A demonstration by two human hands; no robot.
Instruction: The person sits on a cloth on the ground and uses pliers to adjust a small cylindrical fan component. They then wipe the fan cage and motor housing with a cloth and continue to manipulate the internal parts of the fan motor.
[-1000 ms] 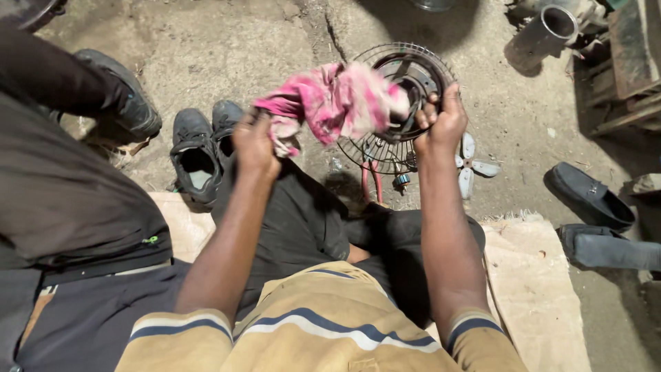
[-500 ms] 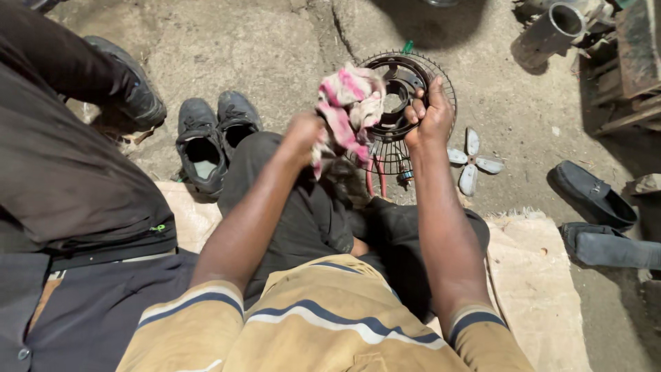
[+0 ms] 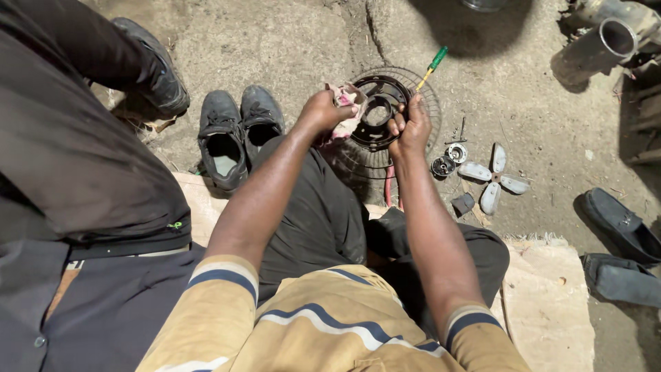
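Resting between both hands' grip, fan guard [image 3: 385, 117]

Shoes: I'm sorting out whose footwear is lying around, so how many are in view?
5. An empty pair beside the person's left knee, one worn shoe at upper left, and two dark slip-ons at the right edge. Others may be hidden outside the frame.

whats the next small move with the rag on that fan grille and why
Probably rub the pink rag along the dark centre ring of the fan grille. The left hand presses the bunched rag at the ring's left edge, while the right hand grips the ring's right side, steadying it.
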